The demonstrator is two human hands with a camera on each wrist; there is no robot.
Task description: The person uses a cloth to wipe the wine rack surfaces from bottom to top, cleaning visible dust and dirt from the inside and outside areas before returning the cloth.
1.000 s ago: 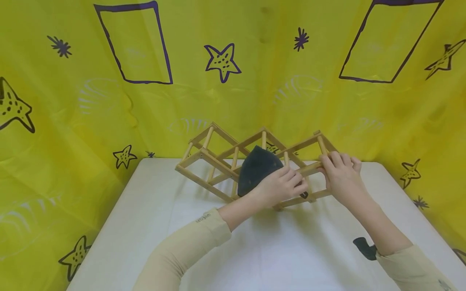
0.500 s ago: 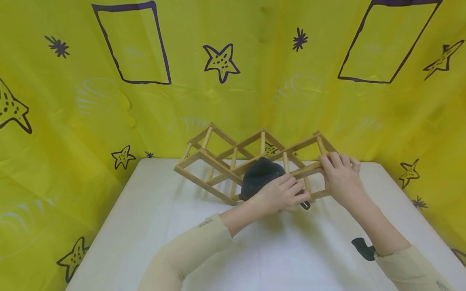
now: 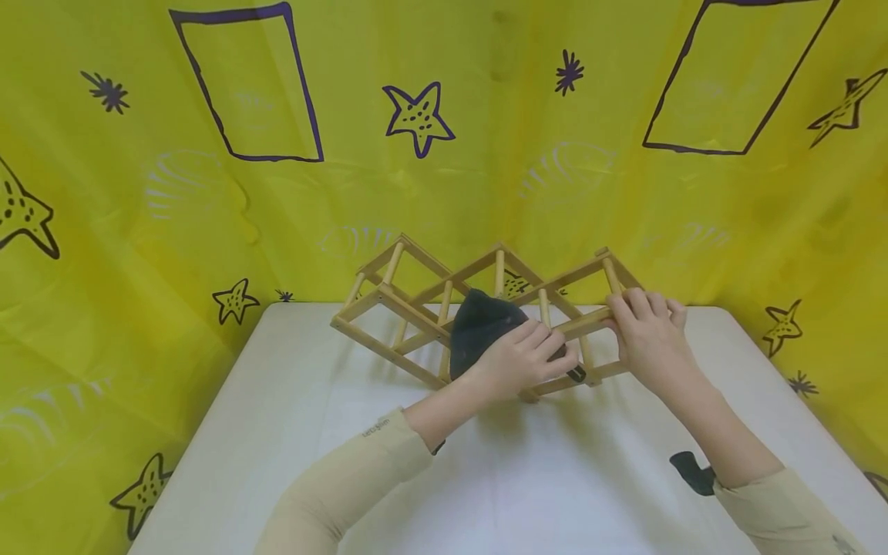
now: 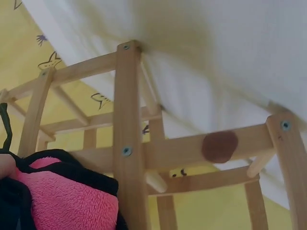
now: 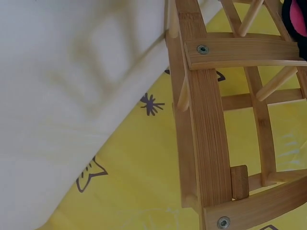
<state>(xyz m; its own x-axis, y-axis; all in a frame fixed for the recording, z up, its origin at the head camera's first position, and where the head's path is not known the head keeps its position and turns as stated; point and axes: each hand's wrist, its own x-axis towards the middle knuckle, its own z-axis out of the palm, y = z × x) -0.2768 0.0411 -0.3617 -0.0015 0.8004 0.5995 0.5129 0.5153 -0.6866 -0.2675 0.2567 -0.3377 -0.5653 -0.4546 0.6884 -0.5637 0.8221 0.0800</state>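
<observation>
In the head view, a wooden lattice rack of crossed slats and round dowels stands on the white table. My left hand grips a dark cloth against the rack's front middle. The left wrist view shows the cloth's pink fluffy side with black edging, beside an upright slat; a brown round spot marks another slat. My right hand holds the rack's right end, fingers curled over the upper bar. In the right wrist view, slats with screws show, but the hand does not.
The white table runs back to a yellow curtain printed with stars and frames, close behind the rack. A dark wrist-worn piece sticks out by the right sleeve.
My left hand and the cloth dipped slightly down and right along the rack, then came back up and left. The right hand and the rack have stayed put.
</observation>
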